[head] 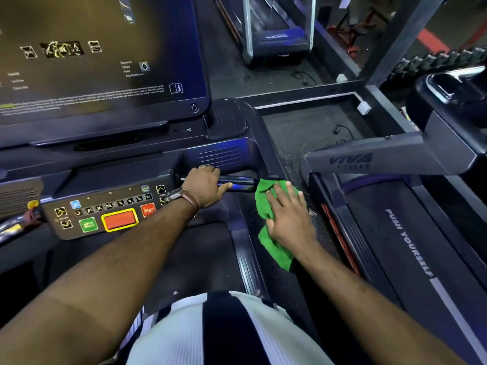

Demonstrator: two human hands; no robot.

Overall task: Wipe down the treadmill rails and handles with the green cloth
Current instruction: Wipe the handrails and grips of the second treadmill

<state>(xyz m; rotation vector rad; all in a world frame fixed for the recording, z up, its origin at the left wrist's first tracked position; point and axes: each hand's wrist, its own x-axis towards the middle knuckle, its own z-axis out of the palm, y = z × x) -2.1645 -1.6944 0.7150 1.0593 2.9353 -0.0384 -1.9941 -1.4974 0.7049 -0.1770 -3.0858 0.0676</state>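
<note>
The green cloth point(268, 206) is draped over the treadmill's right side rail, where the rail meets the front handle bar point(242, 181). My right hand point(288, 214) lies on top of the cloth, fingers spread over it, and the rail under it is hidden. My left hand point(205, 187) grips the dark front handle bar just left of the cloth, fingers curled over the bar and thumb along it. A watch with a brown strap sits on my left wrist.
The control panel point(105, 214) with red, green and orange buttons lies to the left, under a big dark console screen point(100, 56). A second treadmill point(405, 248) stands close on the right, its arm point(369, 159) reaching toward the cloth. Dark gym floor lies between them.
</note>
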